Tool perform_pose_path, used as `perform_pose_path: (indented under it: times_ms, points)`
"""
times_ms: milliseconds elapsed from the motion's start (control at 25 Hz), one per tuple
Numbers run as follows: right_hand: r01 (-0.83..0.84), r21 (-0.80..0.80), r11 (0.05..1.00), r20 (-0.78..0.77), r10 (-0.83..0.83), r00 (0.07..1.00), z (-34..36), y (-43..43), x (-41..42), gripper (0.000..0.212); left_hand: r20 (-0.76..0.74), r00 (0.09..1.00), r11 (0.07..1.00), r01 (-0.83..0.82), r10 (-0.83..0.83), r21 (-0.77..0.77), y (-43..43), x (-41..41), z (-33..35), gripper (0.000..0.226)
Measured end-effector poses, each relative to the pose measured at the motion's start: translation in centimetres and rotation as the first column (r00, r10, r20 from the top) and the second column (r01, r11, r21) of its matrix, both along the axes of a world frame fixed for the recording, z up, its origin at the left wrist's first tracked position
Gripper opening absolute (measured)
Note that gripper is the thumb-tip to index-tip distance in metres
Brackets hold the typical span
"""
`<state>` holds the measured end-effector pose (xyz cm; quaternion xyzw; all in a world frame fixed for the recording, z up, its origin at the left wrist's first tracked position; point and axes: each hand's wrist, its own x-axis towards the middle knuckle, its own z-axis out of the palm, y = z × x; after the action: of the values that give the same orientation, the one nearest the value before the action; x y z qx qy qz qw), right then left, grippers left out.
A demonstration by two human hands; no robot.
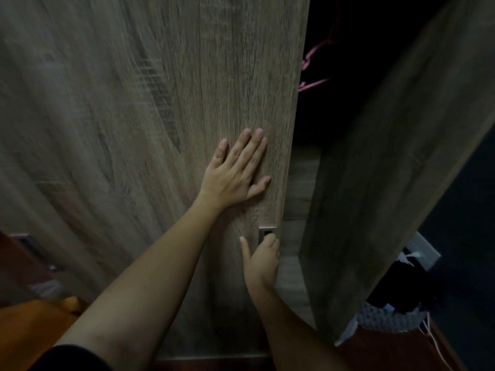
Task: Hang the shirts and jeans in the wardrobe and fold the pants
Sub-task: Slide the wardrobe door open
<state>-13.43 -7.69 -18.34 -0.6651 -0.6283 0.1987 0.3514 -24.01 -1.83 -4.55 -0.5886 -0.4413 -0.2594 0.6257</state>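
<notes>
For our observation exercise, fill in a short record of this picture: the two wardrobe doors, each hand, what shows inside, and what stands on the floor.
left door: wood grain, metal handle recessed near its edge
right door: swung open
left hand: flat on the left door, fingers straight
right hand: fingertips hooked into the handle
inside: dark; pink hangers show
floor, right: basket holding dark clothes
</notes>
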Motion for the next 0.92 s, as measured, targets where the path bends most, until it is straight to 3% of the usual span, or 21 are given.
perform_pose_path:
  times_ms: [200,480,640,920]
  points:
    - [-0.030,0.023,0.999,-0.056,0.032,0.998,0.5,-2.8,-6.4,0.052,-0.020,0.999,0.999,-0.032,0.032,-0.005,-2.9,-6.9,0.0,0.084]
    - [-0.097,-0.028,0.995,-0.273,0.085,0.958,0.9,-6.2,-13.9,0.048,-0.020,0.998,0.997,-0.065,0.064,-0.033,-6.4,-15.3,0.0,0.085]
    - [-0.241,-0.139,0.960,-0.340,0.182,0.922,1.8,-8.0,-16.4,0.054,-0.024,0.997,0.996,-0.070,0.069,-0.045,-8.0,-18.7,0.1,0.086]
    - [-0.315,-0.157,0.936,-0.331,0.250,0.910,4.0,-10.2,-18.9,0.051,-0.029,0.996,0.995,-0.080,0.078,-0.055,-9.4,-22.6,0.3,0.087]
